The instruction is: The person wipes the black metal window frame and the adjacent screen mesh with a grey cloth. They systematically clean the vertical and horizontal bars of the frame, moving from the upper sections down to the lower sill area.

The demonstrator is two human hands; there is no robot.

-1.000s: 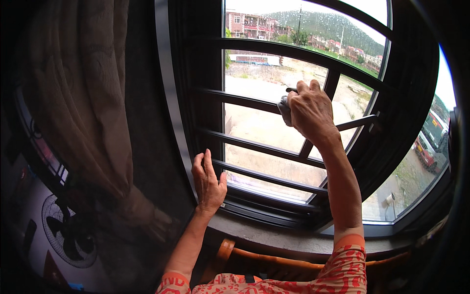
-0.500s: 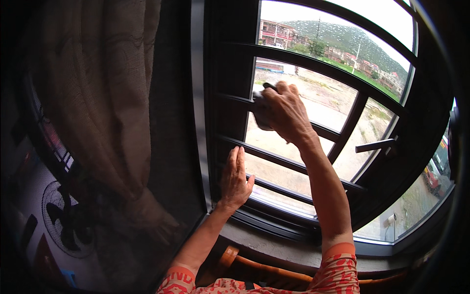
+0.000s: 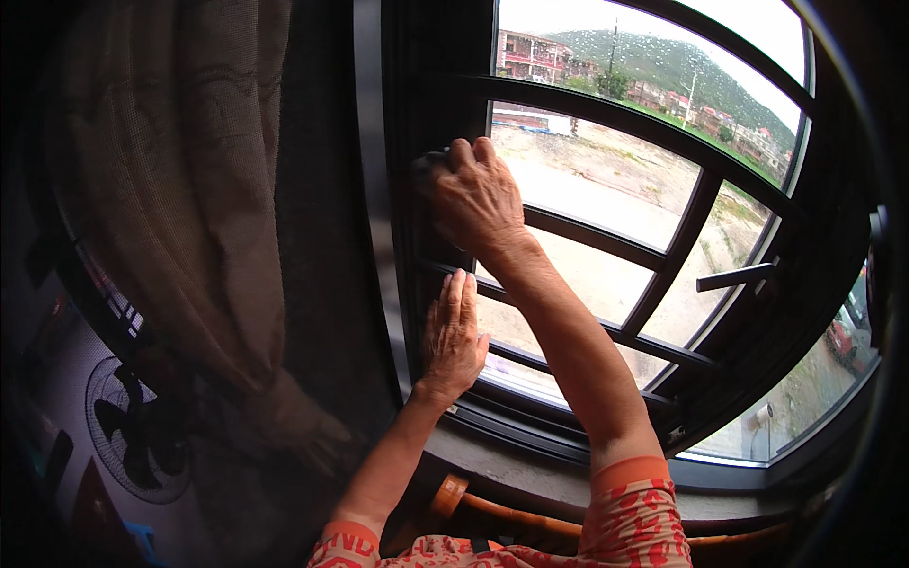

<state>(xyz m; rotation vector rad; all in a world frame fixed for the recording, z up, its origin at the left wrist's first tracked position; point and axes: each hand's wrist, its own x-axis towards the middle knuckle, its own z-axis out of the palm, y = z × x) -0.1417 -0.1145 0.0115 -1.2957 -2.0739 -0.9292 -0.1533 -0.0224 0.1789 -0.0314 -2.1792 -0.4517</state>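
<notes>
Right hand [image 3: 476,197] sits upper centre of the frame, fingers curled shut over a small dark thing, likely a cloth or pad [image 3: 428,163]; only a corner shows past the knuckles, so I can't name it. It presses against the dark window grille [image 3: 606,241] close to the left frame upright [image 3: 374,199]. Left hand [image 3: 453,333] is just below, centre frame, flat and spread against a lower bar, holding nothing, bracing.

Step in hand, as I read it: wiping the bars at the grille's left end. Next move calls for steady pressure along a bar while the left hand keeps the brace.

Curtain [image 3: 189,189] hangs left of frame; fan [image 3: 133,440] at lower left; sill [image 3: 530,469] below the glass.
</notes>
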